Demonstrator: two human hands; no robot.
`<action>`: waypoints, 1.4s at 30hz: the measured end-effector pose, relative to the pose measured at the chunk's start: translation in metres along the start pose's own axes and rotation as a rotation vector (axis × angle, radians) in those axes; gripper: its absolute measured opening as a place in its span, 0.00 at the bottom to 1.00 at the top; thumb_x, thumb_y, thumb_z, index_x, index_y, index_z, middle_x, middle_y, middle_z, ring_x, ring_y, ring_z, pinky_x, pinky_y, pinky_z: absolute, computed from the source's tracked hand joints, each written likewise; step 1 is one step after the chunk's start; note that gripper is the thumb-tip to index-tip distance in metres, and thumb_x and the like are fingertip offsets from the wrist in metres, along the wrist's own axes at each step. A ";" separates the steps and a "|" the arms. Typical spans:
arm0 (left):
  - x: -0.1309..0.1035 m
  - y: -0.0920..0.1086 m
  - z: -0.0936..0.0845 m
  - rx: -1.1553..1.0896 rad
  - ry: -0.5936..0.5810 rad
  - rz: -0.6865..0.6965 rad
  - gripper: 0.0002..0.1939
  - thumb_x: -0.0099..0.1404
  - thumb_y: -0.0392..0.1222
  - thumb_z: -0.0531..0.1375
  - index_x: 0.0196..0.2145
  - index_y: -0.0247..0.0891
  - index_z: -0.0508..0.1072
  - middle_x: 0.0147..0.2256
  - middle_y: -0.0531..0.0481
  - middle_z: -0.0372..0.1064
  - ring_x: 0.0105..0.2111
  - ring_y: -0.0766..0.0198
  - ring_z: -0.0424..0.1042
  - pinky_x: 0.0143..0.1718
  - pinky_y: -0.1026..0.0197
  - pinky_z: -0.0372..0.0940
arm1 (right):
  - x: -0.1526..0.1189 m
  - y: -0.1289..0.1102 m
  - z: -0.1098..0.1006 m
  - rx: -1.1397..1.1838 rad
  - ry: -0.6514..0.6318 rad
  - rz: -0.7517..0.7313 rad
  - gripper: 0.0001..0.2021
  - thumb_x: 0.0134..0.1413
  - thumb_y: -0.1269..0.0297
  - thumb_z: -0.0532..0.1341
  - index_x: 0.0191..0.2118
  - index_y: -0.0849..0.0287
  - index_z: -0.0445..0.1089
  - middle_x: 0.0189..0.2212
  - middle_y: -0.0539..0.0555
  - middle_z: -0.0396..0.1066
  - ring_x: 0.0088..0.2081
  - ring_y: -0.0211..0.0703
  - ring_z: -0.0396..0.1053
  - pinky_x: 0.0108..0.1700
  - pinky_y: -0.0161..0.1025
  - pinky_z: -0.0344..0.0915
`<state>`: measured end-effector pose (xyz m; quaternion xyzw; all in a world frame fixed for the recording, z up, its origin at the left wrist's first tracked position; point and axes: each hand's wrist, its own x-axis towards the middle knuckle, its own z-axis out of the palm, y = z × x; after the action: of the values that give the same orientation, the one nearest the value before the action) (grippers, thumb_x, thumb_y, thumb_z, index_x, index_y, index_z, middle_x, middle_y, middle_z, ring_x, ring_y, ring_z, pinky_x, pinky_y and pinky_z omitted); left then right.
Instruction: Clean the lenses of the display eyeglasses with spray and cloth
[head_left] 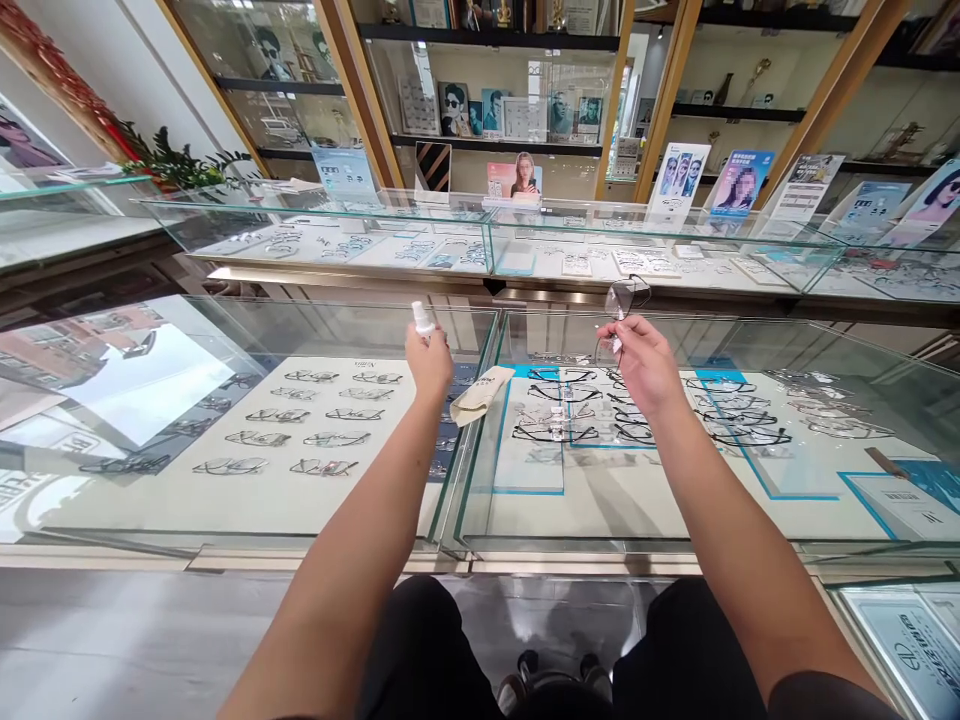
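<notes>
The left hand (429,358) is gripping a white spray bottle (421,318), well left of the right hand (645,362), which is pinching eyeglasses (621,299) rising above it.

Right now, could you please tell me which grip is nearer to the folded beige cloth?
Left. The left grip is close by, on the left side of the folded beige cloth; the right grip is farther away, to its right.

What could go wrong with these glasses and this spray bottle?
The thin, dark-framed eyeglasses, held in the right hand above the clear glass counter, might slip and get scratched. The white plastic spray bottle in the left hand could drip onto that counter or the folded beige cloth.
</notes>
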<state>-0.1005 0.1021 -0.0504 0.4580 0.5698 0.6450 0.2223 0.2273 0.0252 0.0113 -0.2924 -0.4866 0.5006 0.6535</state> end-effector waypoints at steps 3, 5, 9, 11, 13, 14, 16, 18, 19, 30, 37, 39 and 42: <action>-0.017 0.028 0.010 -0.287 -0.234 -0.183 0.25 0.65 0.68 0.57 0.32 0.43 0.65 0.25 0.54 0.59 0.22 0.66 0.59 0.21 0.64 0.50 | -0.001 0.004 0.004 -0.021 0.015 -0.005 0.12 0.53 0.52 0.74 0.33 0.50 0.75 0.38 0.52 0.79 0.46 0.47 0.75 0.54 0.46 0.69; -0.029 0.042 0.015 -0.414 -0.406 -0.277 0.33 0.62 0.78 0.56 0.27 0.42 0.63 0.22 0.56 0.53 0.19 0.69 0.54 0.19 0.65 0.43 | -0.003 0.006 0.008 -0.023 0.000 0.008 0.11 0.53 0.52 0.74 0.33 0.50 0.75 0.38 0.51 0.78 0.47 0.47 0.75 0.54 0.46 0.68; -0.044 0.060 0.016 -0.595 -0.706 -0.422 0.42 0.55 0.89 0.52 0.21 0.43 0.55 0.18 0.58 0.43 0.17 0.70 0.46 0.17 0.66 0.38 | -0.008 0.010 0.015 -0.025 -0.040 0.046 0.10 0.55 0.53 0.73 0.32 0.50 0.76 0.37 0.50 0.78 0.46 0.47 0.75 0.53 0.45 0.67; -0.047 0.063 0.015 -0.645 -0.776 -0.453 0.43 0.55 0.90 0.50 0.20 0.43 0.54 0.17 0.58 0.41 0.17 0.70 0.45 0.16 0.66 0.38 | -0.011 0.012 0.018 -0.035 -0.067 0.063 0.09 0.57 0.54 0.71 0.33 0.51 0.76 0.36 0.50 0.78 0.45 0.46 0.75 0.52 0.45 0.66; -0.049 0.064 0.013 -0.692 -0.826 -0.463 0.44 0.55 0.90 0.49 0.19 0.43 0.54 0.17 0.58 0.40 0.17 0.70 0.44 0.16 0.66 0.39 | -0.014 0.015 0.020 -0.049 -0.089 0.079 0.08 0.59 0.54 0.70 0.34 0.51 0.77 0.36 0.49 0.78 0.45 0.45 0.74 0.52 0.44 0.65; -0.050 0.065 0.013 -0.710 -0.847 -0.464 0.44 0.56 0.90 0.49 0.19 0.42 0.54 0.17 0.58 0.40 0.17 0.70 0.44 0.16 0.66 0.40 | -0.015 0.016 0.021 -0.057 -0.096 0.088 0.08 0.59 0.54 0.70 0.34 0.51 0.76 0.36 0.49 0.78 0.45 0.45 0.74 0.51 0.44 0.65; -0.053 0.066 0.014 -0.717 -0.879 -0.457 0.44 0.56 0.90 0.50 0.19 0.42 0.55 0.17 0.58 0.41 0.17 0.69 0.45 0.16 0.65 0.41 | -0.017 0.018 0.024 -0.081 -0.108 0.109 0.09 0.58 0.53 0.70 0.34 0.51 0.76 0.37 0.50 0.79 0.45 0.45 0.74 0.51 0.44 0.65; -0.056 0.067 0.015 -0.686 -0.889 -0.428 0.42 0.58 0.88 0.53 0.19 0.41 0.59 0.19 0.56 0.46 0.18 0.68 0.50 0.17 0.65 0.44 | -0.019 0.019 0.027 -0.108 -0.116 0.127 0.10 0.57 0.52 0.70 0.33 0.51 0.75 0.37 0.50 0.79 0.46 0.46 0.74 0.51 0.44 0.64; -0.058 0.068 0.016 -0.664 -0.885 -0.402 0.41 0.59 0.85 0.55 0.20 0.40 0.63 0.20 0.54 0.49 0.20 0.67 0.53 0.18 0.64 0.47 | -0.019 0.019 0.028 -0.118 -0.118 0.133 0.11 0.56 0.51 0.71 0.33 0.51 0.75 0.37 0.50 0.79 0.46 0.46 0.74 0.51 0.44 0.64; -0.069 0.054 0.030 -0.403 -0.921 -0.196 0.34 0.63 0.75 0.58 0.24 0.39 0.69 0.24 0.50 0.58 0.24 0.65 0.56 0.24 0.62 0.52 | -0.026 0.029 0.037 -0.191 -0.201 0.196 0.15 0.55 0.46 0.71 0.33 0.52 0.75 0.37 0.52 0.81 0.45 0.47 0.73 0.49 0.44 0.64; -0.068 0.046 0.031 -0.320 -0.931 -0.142 0.30 0.65 0.71 0.58 0.24 0.39 0.70 0.24 0.49 0.60 0.25 0.64 0.58 0.24 0.62 0.52 | -0.030 0.026 0.043 -0.229 -0.248 0.220 0.16 0.57 0.45 0.70 0.33 0.52 0.74 0.35 0.52 0.80 0.44 0.48 0.72 0.52 0.45 0.64; -0.069 0.047 0.032 -0.311 -0.916 -0.138 0.30 0.65 0.70 0.58 0.23 0.39 0.70 0.24 0.49 0.60 0.24 0.64 0.57 0.24 0.62 0.52 | -0.031 0.025 0.044 -0.233 -0.253 0.226 0.16 0.57 0.44 0.70 0.33 0.52 0.74 0.36 0.52 0.80 0.44 0.48 0.72 0.52 0.46 0.65; -0.070 0.050 0.031 -0.309 -0.888 -0.133 0.30 0.64 0.71 0.58 0.23 0.39 0.69 0.24 0.49 0.60 0.24 0.64 0.56 0.23 0.62 0.51 | -0.031 0.024 0.043 -0.237 -0.255 0.232 0.17 0.57 0.44 0.70 0.33 0.52 0.74 0.36 0.52 0.80 0.45 0.48 0.72 0.52 0.46 0.65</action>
<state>-0.0288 0.0500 -0.0293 0.6135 0.3450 0.4485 0.5509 0.1773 -0.0004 -0.0051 -0.3557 -0.5841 0.5445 0.4857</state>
